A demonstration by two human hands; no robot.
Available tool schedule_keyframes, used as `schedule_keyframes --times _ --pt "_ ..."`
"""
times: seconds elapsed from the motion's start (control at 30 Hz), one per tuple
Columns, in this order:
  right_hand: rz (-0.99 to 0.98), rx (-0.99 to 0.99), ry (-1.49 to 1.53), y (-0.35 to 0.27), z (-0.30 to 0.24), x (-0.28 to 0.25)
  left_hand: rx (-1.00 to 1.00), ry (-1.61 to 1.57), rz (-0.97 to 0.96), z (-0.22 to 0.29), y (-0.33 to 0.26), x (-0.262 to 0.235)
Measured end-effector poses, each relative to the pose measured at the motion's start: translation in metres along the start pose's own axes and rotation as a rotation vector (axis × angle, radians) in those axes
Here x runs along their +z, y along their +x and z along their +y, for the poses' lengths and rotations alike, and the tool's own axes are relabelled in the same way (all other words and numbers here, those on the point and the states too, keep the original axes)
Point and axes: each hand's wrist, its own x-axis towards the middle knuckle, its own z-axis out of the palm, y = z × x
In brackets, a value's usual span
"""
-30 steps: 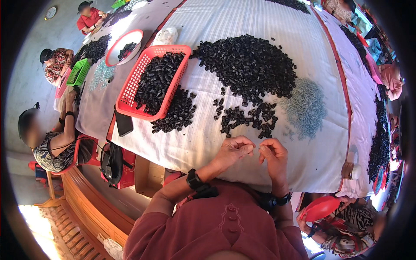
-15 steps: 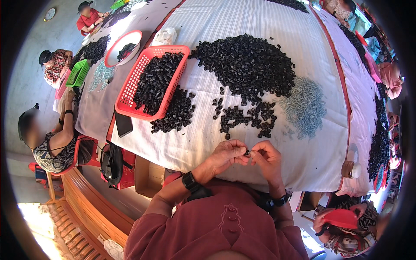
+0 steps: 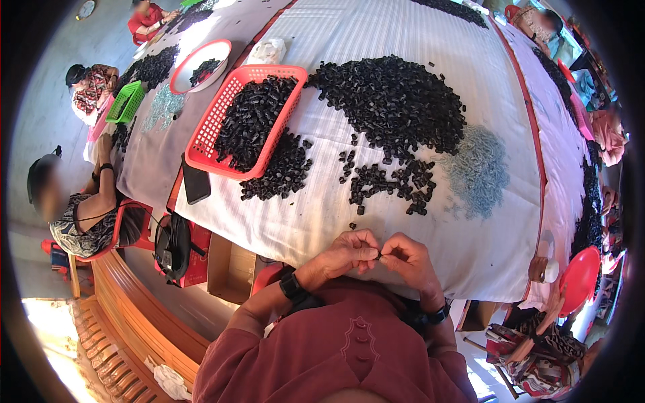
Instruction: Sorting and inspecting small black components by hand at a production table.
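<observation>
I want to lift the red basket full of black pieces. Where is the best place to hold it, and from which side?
Probably grip the red basket by its two short-end rims, coming from above with one hand at each. The rim is a bare, raised lip, while the inside is heaped with black pieces. Loose pieces and a dark flat object crowd its near corner.

My table (image 3: pixel 322 221) has a white cloth. The red basket (image 3: pixel 201 151) of black parts is the landmark: big black pile (image 3: pixel 396 101) to its right, smaller heap (image 3: pixel 282 174) touching its near edge, grey-blue bits (image 3: pixel 480 171) far right, phone (image 3: pixel 195 185) beside its near-left corner.
</observation>
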Motion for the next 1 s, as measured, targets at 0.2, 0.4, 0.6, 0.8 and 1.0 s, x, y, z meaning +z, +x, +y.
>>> schedule_keyframes --times 0.2,0.4,0.6,0.8,1.0 --pt "-0.208 0.174 0.155 0.008 0.004 0.001 0.002 0.099 -0.019 0.004 -0.014 -0.007" --pt "-0.143 0.199 0.059 0.012 0.001 0.01 0.076 0.248 0.056 0.01 -0.022 -0.001" --pt "-0.309 0.246 -0.096 0.019 0.004 0.01 0.029 0.222 -0.057 0.018 -0.034 -0.004" --pt "0.01 -0.186 -0.402 0.044 -0.006 0.028 0.042 0.125 -0.103 0.028 -0.047 -0.003" --pt "0.004 -0.377 -0.897 0.063 0.015 0.042 0.117 0.121 -0.077 0.027 -0.05 -0.016"
